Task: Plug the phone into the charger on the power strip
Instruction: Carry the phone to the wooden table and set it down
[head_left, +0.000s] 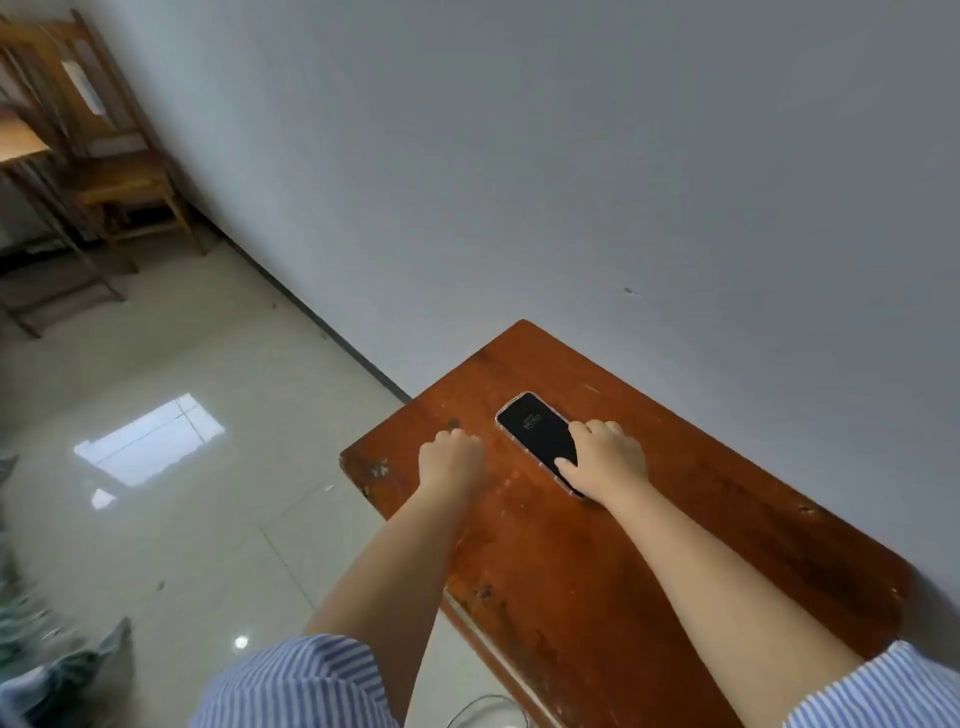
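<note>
Lying screen-up on the wooden table (597, 561), the phone (537, 435) is grasped at its near end by the right hand (605, 457). The left hand (451, 457) is curled, empty, resting beside it.

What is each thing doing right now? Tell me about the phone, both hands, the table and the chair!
phone: flat on the table, screen lit.
right hand: on the phone's near end, thumb on the screen.
left hand: closed in a fist, resting on the table, holding nothing visible.
table: scuffed.
chair: upright by the wall.
</note>
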